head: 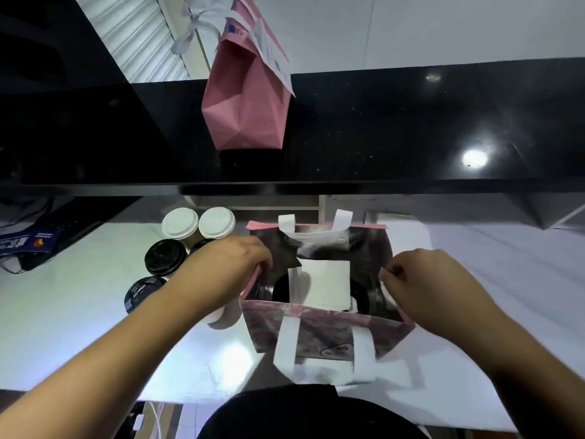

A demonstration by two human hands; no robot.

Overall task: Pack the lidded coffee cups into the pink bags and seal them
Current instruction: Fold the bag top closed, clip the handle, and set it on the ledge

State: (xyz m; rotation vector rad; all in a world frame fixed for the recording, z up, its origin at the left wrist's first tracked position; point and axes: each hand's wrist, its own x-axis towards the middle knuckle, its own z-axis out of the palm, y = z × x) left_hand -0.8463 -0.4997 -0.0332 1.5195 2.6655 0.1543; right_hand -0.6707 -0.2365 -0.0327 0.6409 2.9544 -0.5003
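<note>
An open pink bag (319, 324) with white handles stands on the white counter in front of me. Inside it I see a black-lidded cup (280, 289) partly covered by a white napkin (329, 285). My left hand (234, 261) pinches the bag's left rim and my right hand (421, 280) pinches its right rim, holding the mouth apart. Left of the bag stand two white-lidded cups (198, 223) and black-lidded cups (164, 258), partly hidden by my left forearm. A sealed pink bag (245, 103) with a receipt stands on the black shelf behind.
A raised glossy black shelf (395, 131) runs across the back, its front edge overhanging the far counter. A keyboard and a blue card (30, 242) lie at the far left. The white counter (490, 264) stretches to the right of the bag.
</note>
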